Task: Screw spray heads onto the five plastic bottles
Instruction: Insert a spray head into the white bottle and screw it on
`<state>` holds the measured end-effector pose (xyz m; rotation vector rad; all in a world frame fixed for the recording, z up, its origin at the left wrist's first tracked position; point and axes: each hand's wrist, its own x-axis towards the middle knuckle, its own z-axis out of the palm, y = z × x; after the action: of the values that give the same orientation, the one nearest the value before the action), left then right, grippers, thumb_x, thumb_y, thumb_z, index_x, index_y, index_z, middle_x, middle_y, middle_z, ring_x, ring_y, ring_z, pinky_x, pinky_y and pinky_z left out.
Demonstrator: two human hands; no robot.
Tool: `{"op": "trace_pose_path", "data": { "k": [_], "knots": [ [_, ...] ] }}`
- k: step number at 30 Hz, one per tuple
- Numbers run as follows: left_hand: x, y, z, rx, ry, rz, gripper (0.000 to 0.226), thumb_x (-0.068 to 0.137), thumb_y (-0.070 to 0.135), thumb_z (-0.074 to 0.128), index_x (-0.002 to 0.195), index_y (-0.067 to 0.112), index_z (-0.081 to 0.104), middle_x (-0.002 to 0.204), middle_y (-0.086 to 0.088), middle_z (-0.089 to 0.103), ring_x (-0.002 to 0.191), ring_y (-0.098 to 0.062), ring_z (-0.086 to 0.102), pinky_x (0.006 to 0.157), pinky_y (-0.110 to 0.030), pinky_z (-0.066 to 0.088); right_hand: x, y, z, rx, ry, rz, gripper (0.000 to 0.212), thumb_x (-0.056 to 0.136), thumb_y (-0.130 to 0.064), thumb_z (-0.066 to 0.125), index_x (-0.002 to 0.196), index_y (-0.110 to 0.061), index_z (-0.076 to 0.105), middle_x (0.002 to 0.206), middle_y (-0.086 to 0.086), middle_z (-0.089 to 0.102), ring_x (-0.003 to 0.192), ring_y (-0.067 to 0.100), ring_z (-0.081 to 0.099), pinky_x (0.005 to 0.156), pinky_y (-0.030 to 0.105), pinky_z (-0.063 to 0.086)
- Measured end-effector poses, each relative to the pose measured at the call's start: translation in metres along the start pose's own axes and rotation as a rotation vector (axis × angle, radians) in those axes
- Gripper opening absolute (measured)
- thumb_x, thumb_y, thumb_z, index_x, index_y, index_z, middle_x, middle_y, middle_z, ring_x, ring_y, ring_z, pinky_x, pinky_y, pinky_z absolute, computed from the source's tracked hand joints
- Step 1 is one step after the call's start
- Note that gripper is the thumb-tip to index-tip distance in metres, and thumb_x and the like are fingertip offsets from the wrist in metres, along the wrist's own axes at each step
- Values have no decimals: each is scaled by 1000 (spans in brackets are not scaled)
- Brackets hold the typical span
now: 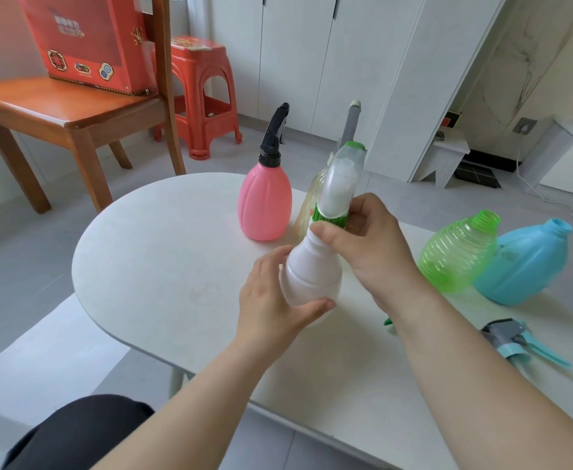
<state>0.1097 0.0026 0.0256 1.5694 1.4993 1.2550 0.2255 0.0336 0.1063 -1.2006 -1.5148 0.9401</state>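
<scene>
My left hand (271, 300) grips the body of a white bottle (312, 273) held tilted above the table. My right hand (366, 245) pinches the green ribbed collar of the white spray head (341, 184) sitting on that bottle's neck. A pink bottle (264, 205) with a black spray head stands upright behind. A pale yellowish bottle (307, 205) with a grey spray head stands mostly hidden behind the white one. A green bottle (458, 252) and a blue bottle (526, 262) lie on their sides at the right, necks bare. A grey and teal spray head (515, 340) lies near my right forearm.
The white oval table (163, 252) carries everything. A small green part (388, 321) peeks out beside my right forearm. A wooden chair (75, 113) with a red box and a red plastic stool (203, 96) stand on the floor behind. White cabinets line the back.
</scene>
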Motion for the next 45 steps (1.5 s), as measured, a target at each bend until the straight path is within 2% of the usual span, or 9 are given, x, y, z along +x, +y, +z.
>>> {"op": "trace_pose_path", "data": {
  "k": [8,13,19,23,29,33,37,42,45],
  "knots": [
    [15,-6,-33,-161,-413,2,85,56,27,74,129,39,33,131,18,46,122,2,41,96,-8,34,7,-2,-24,176,-425,60,46,65,-13,68,106,-1,53,87,-7,71,90,10,65,80,20,52],
    [8,-3,-12,-183,-236,-26,66,52,33,76,104,53,39,113,24,53,109,2,48,82,-15,43,2,0,-9,115,-130,53,23,69,-13,70,86,-14,54,99,9,68,91,16,63,85,32,49],
    [-2,-2,10,-65,-13,7,73,60,30,79,118,39,35,113,20,45,99,3,40,81,-21,35,-6,-1,9,-118,160,-31,31,69,-29,69,74,-30,38,82,-9,57,79,8,56,64,13,41],
    [2,-2,1,-91,-120,-9,77,57,30,80,117,40,33,116,22,38,106,3,37,89,-19,32,-4,-2,4,-78,26,-48,16,73,-24,66,76,-31,52,83,-6,63,84,12,60,73,23,45],
    [19,-3,-28,-188,-412,-3,84,50,37,72,125,43,38,129,16,48,119,5,42,93,-10,37,0,-6,-20,146,-411,-1,16,69,-17,68,79,-29,68,81,-16,72,85,-2,64,70,7,47],
    [15,-3,-12,-180,-286,-24,65,53,29,76,105,48,42,111,20,54,99,20,46,70,8,31,3,-2,-14,174,-238,41,12,71,-16,68,74,-28,67,73,-17,71,77,-4,63,68,10,49],
    [10,0,7,-141,-119,-22,66,58,27,81,105,43,37,109,19,50,99,4,47,72,1,35,2,3,-2,48,8,12,8,73,-23,68,71,-29,63,76,-11,66,79,7,60,79,28,47],
    [15,4,-5,-49,-268,-38,87,43,51,71,121,39,34,125,13,45,118,-11,41,100,-34,37,8,-4,-11,55,-270,48,19,68,-22,70,84,-26,60,88,-4,67,81,4,62,77,21,49],
    [18,7,-7,-107,-356,-24,79,47,40,73,114,50,34,122,15,43,115,-5,44,86,-14,40,12,-8,-13,-27,-378,43,24,61,-31,66,84,-30,62,76,-14,65,75,0,60,69,11,47]
  ]
}}
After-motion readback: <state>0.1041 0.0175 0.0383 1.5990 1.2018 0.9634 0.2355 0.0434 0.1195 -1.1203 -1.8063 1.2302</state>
